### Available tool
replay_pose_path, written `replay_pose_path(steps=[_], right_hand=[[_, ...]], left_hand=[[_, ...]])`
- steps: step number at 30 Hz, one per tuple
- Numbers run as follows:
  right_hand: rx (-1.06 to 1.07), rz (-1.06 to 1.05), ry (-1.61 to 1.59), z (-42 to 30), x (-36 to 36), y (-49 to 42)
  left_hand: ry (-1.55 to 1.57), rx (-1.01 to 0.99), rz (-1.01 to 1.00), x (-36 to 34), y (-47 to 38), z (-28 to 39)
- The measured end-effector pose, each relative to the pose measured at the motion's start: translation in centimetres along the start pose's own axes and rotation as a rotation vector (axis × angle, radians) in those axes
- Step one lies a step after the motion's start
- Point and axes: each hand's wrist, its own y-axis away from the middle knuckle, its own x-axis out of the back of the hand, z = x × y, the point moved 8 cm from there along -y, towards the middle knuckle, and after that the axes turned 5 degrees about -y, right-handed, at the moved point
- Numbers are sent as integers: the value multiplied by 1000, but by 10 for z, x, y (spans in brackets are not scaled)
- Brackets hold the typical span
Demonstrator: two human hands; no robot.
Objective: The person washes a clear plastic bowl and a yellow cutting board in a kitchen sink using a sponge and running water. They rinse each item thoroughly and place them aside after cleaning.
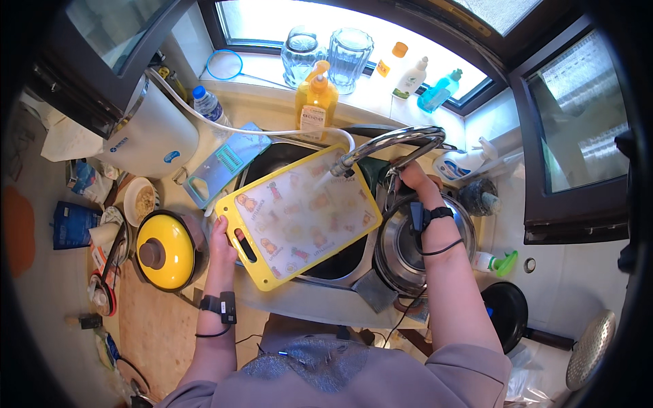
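My left hand grips the handle end of a yellow-edged cutting board with cartoon prints, its fingers partly through the handle slot. Over the black sink basin the board lies tilted, and water from the chrome faucet seems to fall on its upper part. My right hand is beside the faucet's base, behind the curved spout, near a dark green thing. Its fingers are partly hidden, so whether it grips anything is unclear. Below my right forearm sits a steel pot with a lid.
A yellow-lidded pot and a bowl stand at left, near a blue board. Behind the sink is a yellow pump bottle; glass jars line the sill. A grey cloth hangs at the sink's front edge. Open window panes project at right.
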Motion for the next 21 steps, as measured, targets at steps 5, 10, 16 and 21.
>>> replay_pose_path(steps=[5,10,16,21], right_hand=[[-2,-1,35,-3,-2,5],[-20,73,174,-23,6,26],[-121,610,210,-61,-1,97],[-241,592,159,-84,-54,130]], left_hand=[[31,-19,67,-10,6,-9],[-29,-18,42,-20,11,-19],[-307,-81,44,-23,7,-12],[-398,-58,54,-22,13,-12]])
